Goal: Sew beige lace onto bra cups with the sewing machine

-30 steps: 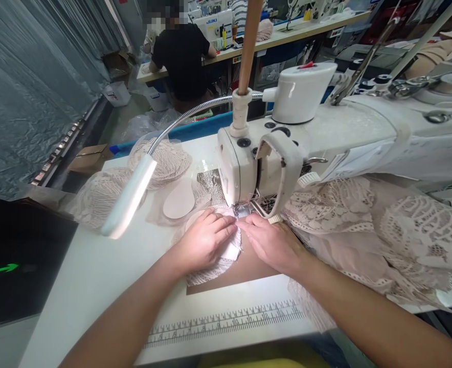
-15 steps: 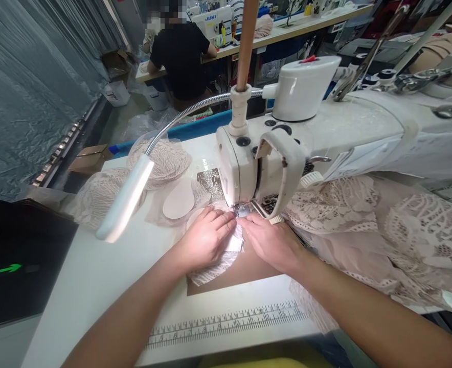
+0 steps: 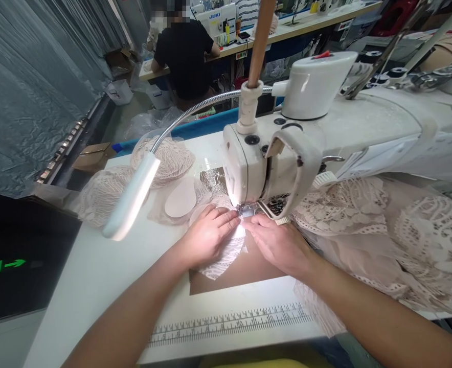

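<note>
A pale lace piece (image 3: pixel 223 261) lies under the head of a white sewing machine (image 3: pixel 238 166), its lower end pointing toward me over a brown plate (image 3: pixel 258 271). My left hand (image 3: pixel 210 232) presses down on the lace with its fingers close together, tips beside the presser foot (image 3: pixel 241 209); its thumb is hidden. To the right of the foot, my right hand (image 3: pixel 279 244) is closed, fingers curled, with its fingertips at the lace's edge. The needle's point is too small to make out. A smooth teardrop-shaped cup piece (image 3: pixel 180 199) lies left of my left hand.
Stacked lace pieces (image 3: pixel 168 161) lie at the back left beneath a bendable lamp (image 3: pixel 134 197). Gathered lace fabric (image 3: pixel 341 214) covers the right side. A printed ruler (image 3: pixel 229 323) runs along the front edge. Beyond, a person in black (image 3: pixel 183 56) sits at another machine.
The lace piece has turned under my hands, its lower end swinging right and drawing closer to the foot. Both hands stay beside the foot. The whole view has shifted slightly.
</note>
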The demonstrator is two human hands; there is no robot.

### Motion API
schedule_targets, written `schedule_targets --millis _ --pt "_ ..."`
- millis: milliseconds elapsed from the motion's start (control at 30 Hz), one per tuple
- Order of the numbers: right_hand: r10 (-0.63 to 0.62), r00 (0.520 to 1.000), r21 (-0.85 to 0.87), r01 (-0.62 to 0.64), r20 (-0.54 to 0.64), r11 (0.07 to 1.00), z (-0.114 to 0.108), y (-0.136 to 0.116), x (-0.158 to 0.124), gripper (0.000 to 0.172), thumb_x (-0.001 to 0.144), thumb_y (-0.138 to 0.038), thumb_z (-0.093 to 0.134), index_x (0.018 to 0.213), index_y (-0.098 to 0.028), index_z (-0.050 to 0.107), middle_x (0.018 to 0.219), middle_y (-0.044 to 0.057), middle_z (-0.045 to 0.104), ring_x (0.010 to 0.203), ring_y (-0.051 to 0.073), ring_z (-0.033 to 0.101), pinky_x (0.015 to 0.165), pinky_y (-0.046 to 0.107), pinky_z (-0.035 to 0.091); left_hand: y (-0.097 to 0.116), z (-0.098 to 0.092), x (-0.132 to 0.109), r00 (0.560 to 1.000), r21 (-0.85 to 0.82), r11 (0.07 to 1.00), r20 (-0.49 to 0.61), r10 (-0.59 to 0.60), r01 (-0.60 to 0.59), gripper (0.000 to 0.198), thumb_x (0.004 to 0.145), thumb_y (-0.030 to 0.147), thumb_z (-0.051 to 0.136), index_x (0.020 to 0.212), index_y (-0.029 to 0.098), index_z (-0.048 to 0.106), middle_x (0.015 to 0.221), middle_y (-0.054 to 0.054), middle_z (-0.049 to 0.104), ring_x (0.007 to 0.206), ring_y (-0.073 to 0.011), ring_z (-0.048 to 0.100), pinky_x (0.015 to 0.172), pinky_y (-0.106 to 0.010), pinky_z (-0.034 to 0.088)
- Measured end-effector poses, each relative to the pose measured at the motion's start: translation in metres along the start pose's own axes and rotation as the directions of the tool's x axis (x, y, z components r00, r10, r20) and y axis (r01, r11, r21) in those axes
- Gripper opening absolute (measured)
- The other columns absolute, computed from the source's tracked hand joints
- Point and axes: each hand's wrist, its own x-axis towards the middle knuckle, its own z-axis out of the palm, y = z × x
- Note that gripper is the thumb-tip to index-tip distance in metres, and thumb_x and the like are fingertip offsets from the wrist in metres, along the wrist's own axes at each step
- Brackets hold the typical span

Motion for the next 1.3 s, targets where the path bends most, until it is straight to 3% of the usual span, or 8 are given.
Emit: schedule_targets --millis 300,667,867,1000,1133,1300 --pt "0.034 0.999 -0.015 -0.034 0.005 0.999 0.005 0.001 -0.002 0.033 0.09 -0.016 0.041 0.107 -0.022 0.069 0.081 0.006 0.064 0.069 0.016 0.054 0.061 0.026 0.04 -0.001 -0.003 0.003 0.997 0.04 0.996 -0.034 -0.074 0.075 0.041 0.094 0.025 0.04 0.13 0.011 0.052 0.131 -0.014 0.056 0.113 -0.0289 0.05 0.097 -0.048 0.04" --pt "0.058 0.998 -0.045 -0.057 0.035 0.997 0.005 0.0 0.001 0.034 0.088 -0.01 0.044 0.111 -0.019 0.067 0.082 0.006 0.064 0.07 0.016 0.055 0.061 0.027 0.041 0.0 0.0 -0.001 0.983 0.104 0.977 -0.04 -0.181 0.185 0.042 0.095 0.029 0.037 0.13 0.01 0.05 0.131 -0.014 0.056 0.117 -0.0318 0.046 0.098 -0.05 0.036" --pt "0.028 0.999 -0.016 -0.029 -0.03 0.999 0.0 -0.001 0.0 0.03 0.086 -0.01 0.046 0.103 -0.022 0.069 0.086 0.005 0.065 0.075 0.017 0.057 0.065 0.026 0.043 0.002 -0.005 -0.007 0.997 0.029 0.997 -0.012 -0.072 0.072 0.043 0.093 0.036 0.042 0.128 0.013 0.051 0.134 -0.016 0.051 0.119 -0.0312 0.045 0.096 -0.047 0.038" --pt "0.025 0.999 -0.004 -0.025 -0.025 1.0 -0.001 0.0 -0.002 0.03 0.086 -0.009 0.046 0.102 -0.022 0.068 0.086 0.005 0.065 0.075 0.017 0.057 0.064 0.026 0.043 0.009 -0.009 -0.009 0.996 -0.037 0.995 0.004 -0.089 0.09 0.04 0.089 0.043 0.049 0.114 0.014 0.06 0.111 -0.013 0.061 0.097 -0.0263 0.054 0.084 -0.04 0.043" --pt "0.034 0.999 0.004 -0.034 -0.014 0.999 -0.002 0.0 -0.001 0.029 0.086 -0.008 0.045 0.099 -0.02 0.068 0.086 0.005 0.065 0.073 0.016 0.057 0.062 0.026 0.042 0.012 -0.009 -0.009 0.986 -0.014 0.986 0.028 -0.165 0.165 0.025 0.092 0.028 0.044 0.085 0.015 0.064 0.078 -0.007 0.061 0.073 -0.0203 0.053 0.066 -0.032 0.04" --pt "0.041 0.999 0.032 -0.041 0.0 0.999 -0.003 -0.002 -0.002 0.029 0.087 -0.009 0.043 0.097 -0.017 0.068 0.085 0.006 0.065 0.067 0.015 0.054 0.058 0.026 0.039 0.009 -0.011 -0.008 0.983 -0.163 0.969 0.028 -0.183 0.185 0.025 0.093 0.026 0.042 0.075 0.016 0.056 0.074 -0.005 0.059 0.07 -0.0169 0.052 0.066 -0.028 0.04"
